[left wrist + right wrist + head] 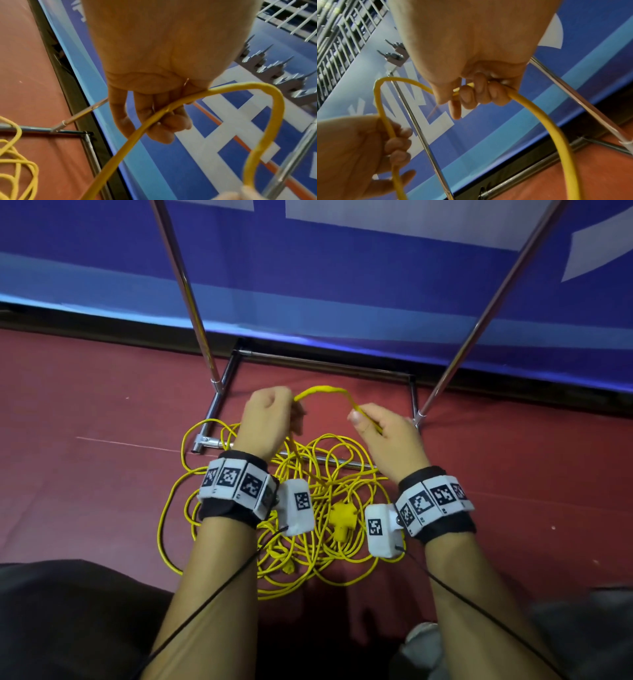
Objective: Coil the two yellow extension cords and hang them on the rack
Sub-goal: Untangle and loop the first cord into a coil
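Observation:
Two yellow extension cords lie as one tangled pile on the red floor, inside the chrome rack's base. A yellow triple socket and a plug sit in the pile. Above it, my left hand and right hand each grip one stretch of cord, which arches between them. In the left wrist view the left hand's fingers curl round the cord. The right hand has its fingers wrapped round the cord, which hangs down from it.
The rack's two chrome uprights rise left and right of my hands, in front of a blue banner wall. Grey hooks and a white wire grid are on the wall. My legs and a shoe are at the bottom.

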A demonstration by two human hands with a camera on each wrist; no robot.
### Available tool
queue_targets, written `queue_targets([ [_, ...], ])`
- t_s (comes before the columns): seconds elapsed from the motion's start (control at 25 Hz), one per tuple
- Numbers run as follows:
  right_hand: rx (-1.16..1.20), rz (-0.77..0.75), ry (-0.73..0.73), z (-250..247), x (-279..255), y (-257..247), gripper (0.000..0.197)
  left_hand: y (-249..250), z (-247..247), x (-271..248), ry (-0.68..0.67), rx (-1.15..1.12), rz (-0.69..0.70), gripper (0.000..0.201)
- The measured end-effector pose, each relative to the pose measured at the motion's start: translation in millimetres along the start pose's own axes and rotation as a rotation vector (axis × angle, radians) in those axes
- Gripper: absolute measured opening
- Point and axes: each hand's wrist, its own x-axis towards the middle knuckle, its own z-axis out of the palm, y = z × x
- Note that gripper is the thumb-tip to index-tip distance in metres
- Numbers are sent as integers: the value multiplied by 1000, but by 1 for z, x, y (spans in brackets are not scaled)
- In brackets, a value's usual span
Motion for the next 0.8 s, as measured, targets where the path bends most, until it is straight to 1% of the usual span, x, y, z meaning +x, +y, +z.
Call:
queue_targets([
  [0.08, -128, 77, -38, -3, -2, 2, 23, 8, 3, 0, -25, -47, 68, 40],
  [0.16, -169, 127, -57, -7, -6, 5, 23, 7, 0, 2, -60, 11, 86, 48],
  [0.24, -148, 83, -52, -5, -7, 0, 21, 4, 0, 1, -129, 211, 92, 53],
  [0.32, -93, -12, -6, -3, -5, -13, 16, 4, 10, -4, -198, 387, 146, 55],
  [0.4, -6, -79, 41, -2, -3, -22, 11, 7, 20, -9, -237, 407, 223, 48],
  [0.44, 32, -92, 48, -2, -2, -23, 10, 9, 21, -10, -236, 336, 250, 44],
  [0.48, 58, -85, 42, 0, -1, -20, 10, 11, 20, -10, -215, 215, 269, 40],
  [0.56, 62, -13, -2, 7, -2, -4, 10, 16, 13, -5, -116, -26, 306, 36],
  [0.64, 17, 81, -61, 17, -9, 15, 10, 19, 5, -2, -14, -141, 323, 35],
  [0.72, 10, 155, -69, 26, -18, 28, 9, 13, -1, 0, 63, -89, 314, 36],
  [0.8, 47, 166, -3, 26, -19, 28, 11, 3, -8, 2, 123, 82, 258, 36],
])
